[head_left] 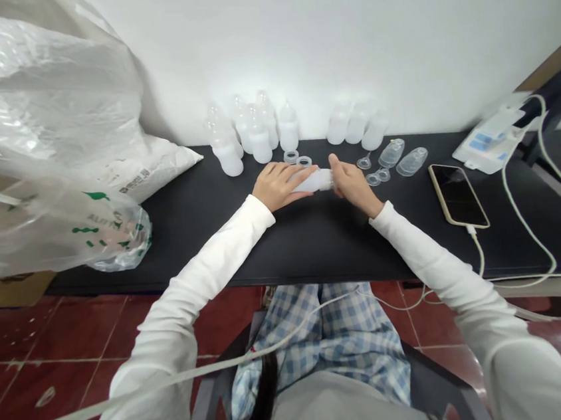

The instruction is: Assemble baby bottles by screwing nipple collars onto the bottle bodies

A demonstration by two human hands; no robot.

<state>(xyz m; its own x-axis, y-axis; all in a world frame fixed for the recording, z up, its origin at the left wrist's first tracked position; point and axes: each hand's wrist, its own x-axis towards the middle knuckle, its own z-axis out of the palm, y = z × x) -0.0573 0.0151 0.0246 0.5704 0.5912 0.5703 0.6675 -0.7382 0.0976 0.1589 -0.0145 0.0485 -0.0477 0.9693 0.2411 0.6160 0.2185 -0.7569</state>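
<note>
A translucent white baby bottle [313, 180] lies sideways between my hands, above the black table. My left hand [278, 185] is closed around its body. At the bottle's right end, the fingers of my right hand [352, 184] are wrapped about the top, which they mostly hide. Two clear rings [291, 157] rest just behind my left hand. Beyond my right hand lie clear nipples [373, 178] and two clear caps [412, 162]. Several capped bottles [258, 135] stand at the wall on the left; three uncapped bottles [354, 124] stand further right.
A phone [458, 195] with a charging cable lies on the black table [314, 246] at the right. Behind it is a white power strip [493, 137] with looping cords. Large plastic bags [41, 128] fill the left end. A white cord crosses over my lap.
</note>
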